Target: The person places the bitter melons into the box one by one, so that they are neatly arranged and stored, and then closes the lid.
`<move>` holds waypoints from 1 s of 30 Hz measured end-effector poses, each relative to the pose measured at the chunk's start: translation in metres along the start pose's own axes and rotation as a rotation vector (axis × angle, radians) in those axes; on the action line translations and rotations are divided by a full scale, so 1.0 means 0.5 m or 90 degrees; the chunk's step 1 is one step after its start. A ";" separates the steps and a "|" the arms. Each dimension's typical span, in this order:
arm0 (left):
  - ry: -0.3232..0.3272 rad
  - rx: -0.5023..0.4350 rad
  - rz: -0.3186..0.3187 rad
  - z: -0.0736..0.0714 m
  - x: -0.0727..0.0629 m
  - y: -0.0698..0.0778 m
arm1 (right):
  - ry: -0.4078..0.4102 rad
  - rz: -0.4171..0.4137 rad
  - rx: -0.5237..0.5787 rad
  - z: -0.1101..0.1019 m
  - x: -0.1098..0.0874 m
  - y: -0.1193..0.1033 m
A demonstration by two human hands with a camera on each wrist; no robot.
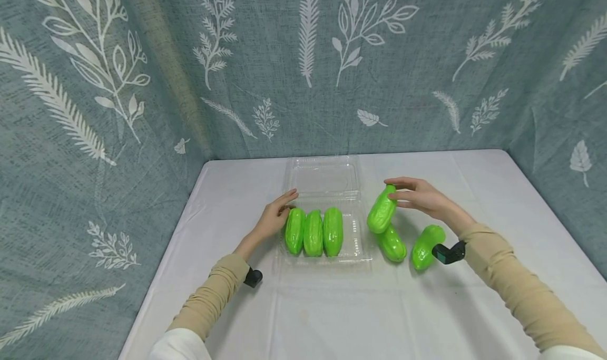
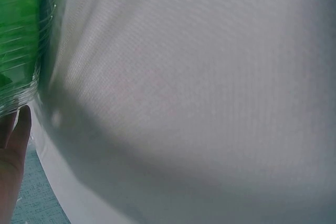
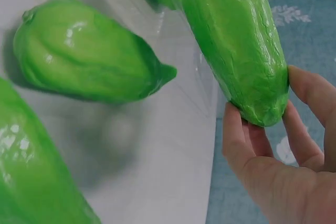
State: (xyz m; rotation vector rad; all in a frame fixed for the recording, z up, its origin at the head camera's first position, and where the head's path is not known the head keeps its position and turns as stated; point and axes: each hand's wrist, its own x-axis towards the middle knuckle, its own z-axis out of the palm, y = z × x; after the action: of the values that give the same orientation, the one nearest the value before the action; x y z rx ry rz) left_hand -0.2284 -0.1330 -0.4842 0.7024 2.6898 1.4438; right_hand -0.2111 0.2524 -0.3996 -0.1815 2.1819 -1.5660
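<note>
My right hand pinches one end of a glossy green cucumber between thumb and fingers. It is lifted and tilted, just right of a clear plastic clamshell box. Three more cucumbers, the left one, the middle one and the right one, lie side by side in the box's base. At the left wall of the box is my left hand, fingers extended; the left wrist view shows its fingertips at the box's edge.
Below the lifted cucumber a loose cucumber lies on the white tabletop, with another loose cucumber further right. The clear box lid is folded back behind the base. A leaf-patterned curtain surrounds the table's back and sides.
</note>
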 end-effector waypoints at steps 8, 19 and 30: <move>-0.001 -0.003 0.000 -0.002 0.002 0.003 | -0.011 -0.012 0.013 0.025 0.019 -0.013; 0.000 0.014 0.000 -0.002 0.001 0.002 | -0.053 -0.035 -0.009 0.065 0.036 -0.026; 0.014 -0.021 0.079 -0.002 -0.005 -0.011 | -0.111 -0.072 -0.035 0.098 0.049 -0.024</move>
State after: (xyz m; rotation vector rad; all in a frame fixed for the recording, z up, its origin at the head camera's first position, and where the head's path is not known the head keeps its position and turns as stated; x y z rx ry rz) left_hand -0.2286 -0.1374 -0.4882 0.8700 2.6746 1.5273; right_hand -0.2136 0.1971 -0.4079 -0.4477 2.1114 -1.4898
